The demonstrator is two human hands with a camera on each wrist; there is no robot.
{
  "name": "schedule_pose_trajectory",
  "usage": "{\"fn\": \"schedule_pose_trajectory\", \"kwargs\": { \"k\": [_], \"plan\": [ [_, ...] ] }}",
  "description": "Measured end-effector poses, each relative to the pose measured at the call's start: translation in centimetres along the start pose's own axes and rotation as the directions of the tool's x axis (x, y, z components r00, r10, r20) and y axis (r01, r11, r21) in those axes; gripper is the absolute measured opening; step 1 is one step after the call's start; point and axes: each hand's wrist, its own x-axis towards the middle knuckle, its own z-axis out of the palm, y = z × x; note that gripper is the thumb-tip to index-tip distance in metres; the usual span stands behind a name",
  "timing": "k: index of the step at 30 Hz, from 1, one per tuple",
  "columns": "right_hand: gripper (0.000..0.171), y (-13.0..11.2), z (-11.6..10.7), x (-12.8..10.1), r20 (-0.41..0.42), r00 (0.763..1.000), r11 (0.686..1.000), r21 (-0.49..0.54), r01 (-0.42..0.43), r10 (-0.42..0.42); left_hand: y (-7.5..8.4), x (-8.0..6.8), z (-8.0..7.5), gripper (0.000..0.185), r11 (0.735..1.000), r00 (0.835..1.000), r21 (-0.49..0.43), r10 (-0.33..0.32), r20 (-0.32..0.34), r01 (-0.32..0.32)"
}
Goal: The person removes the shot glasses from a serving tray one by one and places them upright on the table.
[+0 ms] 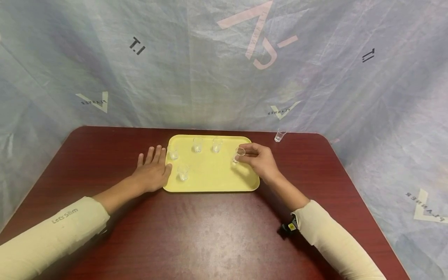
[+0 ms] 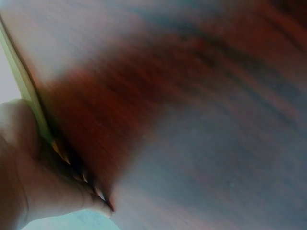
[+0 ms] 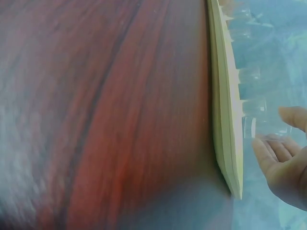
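A yellow tray [image 1: 213, 175] lies on the table. My right hand [image 1: 260, 159] holds a small clear glass [image 1: 236, 159] between thumb and fingers, over the tray's right part. In the right wrist view that glass [image 3: 249, 127] is just above or at the rim level, and whether its base touches the tray I cannot tell. My left hand [image 1: 153, 175] lies with straight fingers at the tray's left edge, its thumb on the rim. Several more clear glasses stand on the tray: two along the back, a left one [image 1: 173, 153] and a front-left one [image 1: 183, 173].
One more clear glass [image 1: 279, 135] stands on the dark red table [image 1: 210, 233], near its back edge to the right of the tray. A grey printed curtain [image 1: 175, 77] hangs behind the table and at both sides.
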Motion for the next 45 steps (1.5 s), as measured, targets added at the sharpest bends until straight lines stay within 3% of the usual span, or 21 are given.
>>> {"fn": "schedule_pose_trajectory", "kwargs": {
  "k": [21, 45],
  "plan": [
    [0.047, 1.5, -5.2, 1.4, -0.129, 0.991, 0.995, 0.104, -0.005, 0.019, 0.0, 0.0, 0.1, 0.08, 1.0, 1.0, 0.023, -0.01, 0.023, 0.009],
    [0.055, 4.6, -11.1, 1.3, -0.242, 0.967, 0.996, 0.062, -0.063, 0.076, -0.3, 0.1, 0.2, 0.082, 1.0, 1.0, 0.028, -0.006, 0.01, 0.006]
  ]
}}
